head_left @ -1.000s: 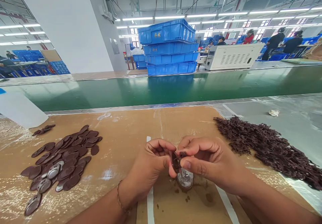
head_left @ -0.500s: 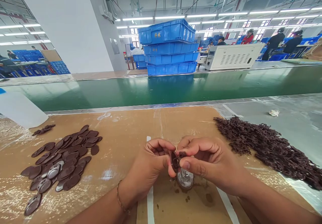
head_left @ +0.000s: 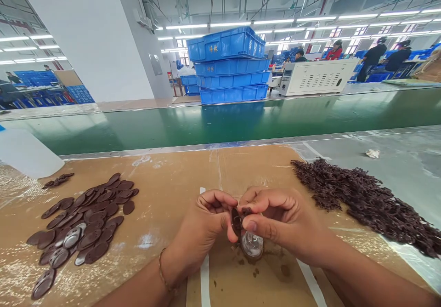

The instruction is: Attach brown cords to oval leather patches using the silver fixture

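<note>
"How are the hands set?"
"The left hand [head_left: 206,224] pinches a brown oval disc [head_left: 236,222]; the right hand [head_left: 285,219] pinches a small brown piece [head_left: 246,211] beside it. Touching? Can't tell."
"Which way does the disc point?"
"It's raised between the hands, nearly edge-on, long axis close to upright."
"And around?"
"Glass jar [head_left: 252,246] just below; disc heap [head_left: 90,237] left, brown pile [head_left: 361,201] right, each probably placed to suit the nearer hand."

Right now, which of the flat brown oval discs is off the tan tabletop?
The oval disc pinched in the left hand; the other discs lie on the tan tabletop.
</note>
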### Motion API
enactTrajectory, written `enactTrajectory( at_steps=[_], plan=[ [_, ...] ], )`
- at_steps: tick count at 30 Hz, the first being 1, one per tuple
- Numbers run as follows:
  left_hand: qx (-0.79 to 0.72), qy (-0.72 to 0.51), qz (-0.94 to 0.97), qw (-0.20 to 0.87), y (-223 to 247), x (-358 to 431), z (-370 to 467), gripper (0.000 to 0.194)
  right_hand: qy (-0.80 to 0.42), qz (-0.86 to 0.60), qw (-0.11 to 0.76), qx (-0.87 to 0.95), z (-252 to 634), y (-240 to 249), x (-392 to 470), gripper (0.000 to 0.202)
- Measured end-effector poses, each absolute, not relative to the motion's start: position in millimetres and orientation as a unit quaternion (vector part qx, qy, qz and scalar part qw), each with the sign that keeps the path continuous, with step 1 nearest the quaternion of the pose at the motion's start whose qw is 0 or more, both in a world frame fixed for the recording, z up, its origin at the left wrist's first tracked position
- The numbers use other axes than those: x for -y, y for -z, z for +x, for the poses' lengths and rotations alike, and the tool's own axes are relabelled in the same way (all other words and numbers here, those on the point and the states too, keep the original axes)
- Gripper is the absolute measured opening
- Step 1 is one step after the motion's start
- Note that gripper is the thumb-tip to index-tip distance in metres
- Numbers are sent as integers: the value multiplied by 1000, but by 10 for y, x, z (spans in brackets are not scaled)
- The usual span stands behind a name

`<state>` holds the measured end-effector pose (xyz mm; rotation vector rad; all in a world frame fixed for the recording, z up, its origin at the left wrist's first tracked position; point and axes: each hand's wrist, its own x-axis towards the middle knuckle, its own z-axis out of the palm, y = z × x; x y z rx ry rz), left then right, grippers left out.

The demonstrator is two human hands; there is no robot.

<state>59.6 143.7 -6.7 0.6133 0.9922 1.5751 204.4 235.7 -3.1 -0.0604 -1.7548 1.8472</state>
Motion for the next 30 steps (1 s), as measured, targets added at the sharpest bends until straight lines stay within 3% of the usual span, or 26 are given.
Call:
enactTrajectory(
  at_steps=[30],
  plan=[
    [-427, -673, 250, 550, 89, -1459, 600, 29, -688, -20, 304, 659, 2019, 37, -2353, 5]
  ],
)
